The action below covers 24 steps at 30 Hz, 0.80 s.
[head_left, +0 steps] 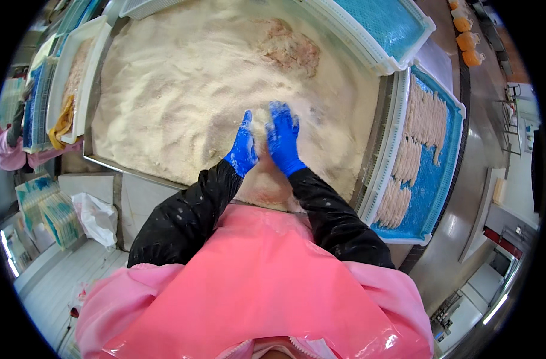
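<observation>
My left hand (243, 152), in a blue glove, is over a wide bed of pale crumb-like powder (159, 102), fingers stretched forward. Close beside it, my right hand (282, 139) is gloved the same way, its fingers also extended and dusted pale. The palms face each other across a narrow gap. Pale, crumbly stuff (259, 130) shows in that gap; whether a coated piece is within it I cannot tell. Pinkish raw meat (265, 186) lies partly under powder between my wrists. A larger heap of raw meat (289, 48) rests farther back on the powder.
At the right, a blue-lined tray (425, 200) carries rows of coated strips (425, 116). Another blue-lined tray (383, 27) is at the back right. A white tub (96, 60) with pinkish contents and a yellow cloth (63, 122) stands left, near another person's pink sleeve (9, 151).
</observation>
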Each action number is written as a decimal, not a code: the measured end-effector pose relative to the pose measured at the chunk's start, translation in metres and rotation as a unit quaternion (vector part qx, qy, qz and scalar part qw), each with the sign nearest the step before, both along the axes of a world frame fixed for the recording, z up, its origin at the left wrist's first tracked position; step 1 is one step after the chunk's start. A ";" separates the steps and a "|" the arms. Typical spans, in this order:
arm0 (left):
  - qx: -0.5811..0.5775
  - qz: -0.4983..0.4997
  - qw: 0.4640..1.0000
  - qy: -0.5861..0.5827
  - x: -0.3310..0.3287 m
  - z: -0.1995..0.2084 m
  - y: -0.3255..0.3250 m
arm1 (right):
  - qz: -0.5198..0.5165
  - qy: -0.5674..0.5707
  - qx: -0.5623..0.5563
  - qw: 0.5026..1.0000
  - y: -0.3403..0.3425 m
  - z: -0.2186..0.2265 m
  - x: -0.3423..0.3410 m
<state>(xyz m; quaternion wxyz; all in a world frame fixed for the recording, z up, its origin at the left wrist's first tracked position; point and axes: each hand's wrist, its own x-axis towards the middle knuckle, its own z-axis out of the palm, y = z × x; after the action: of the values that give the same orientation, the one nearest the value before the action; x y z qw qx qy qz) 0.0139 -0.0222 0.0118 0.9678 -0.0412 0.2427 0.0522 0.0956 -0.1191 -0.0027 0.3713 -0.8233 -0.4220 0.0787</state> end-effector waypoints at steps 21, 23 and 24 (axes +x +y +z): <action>0.553 0.113 0.800 0.203 -0.068 0.033 0.091 | 0.082 -0.140 0.032 0.986 0.075 -0.005 0.070; 0.570 0.112 0.785 0.213 -0.068 0.028 0.099 | 0.075 -0.133 0.029 0.988 0.048 -0.005 0.052; 0.580 0.108 0.778 0.217 -0.068 0.025 0.103 | 0.068 -0.130 0.028 0.989 0.036 -0.006 0.046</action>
<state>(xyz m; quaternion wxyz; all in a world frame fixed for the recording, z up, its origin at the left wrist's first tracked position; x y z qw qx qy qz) -0.0540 0.0811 0.0368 0.7186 0.5140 0.3638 0.2950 0.1413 -0.0831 -0.0085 0.3300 -0.7851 -0.5240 -0.0153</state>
